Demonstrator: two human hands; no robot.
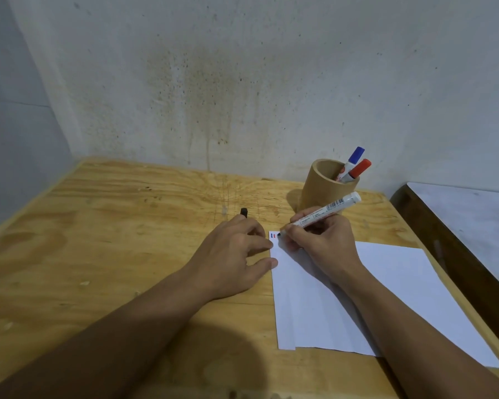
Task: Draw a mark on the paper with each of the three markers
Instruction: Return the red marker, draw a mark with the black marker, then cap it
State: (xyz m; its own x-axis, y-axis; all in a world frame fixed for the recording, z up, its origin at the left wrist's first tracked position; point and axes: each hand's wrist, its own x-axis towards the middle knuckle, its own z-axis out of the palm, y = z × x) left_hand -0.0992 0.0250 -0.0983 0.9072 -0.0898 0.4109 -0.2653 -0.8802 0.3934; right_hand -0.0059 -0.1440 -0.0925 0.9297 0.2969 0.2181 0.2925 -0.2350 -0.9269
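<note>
Right hand (320, 240) grips a white-barrelled marker (323, 214), uncapped, black tip down on the far left corner of the paper (386, 298), just right of two short marks (one blue, one red) (273, 235). Left hand (234, 254) rests on the wooden table (113, 240) w/ fingers curled around a black cap (244, 212), thumb touching the paper's left edge. Blue-capped marker (353, 161) and red-capped marker (359, 169) stand tilted in a wooden cup (323, 185) at the far side, just behind the right hand.
</note>
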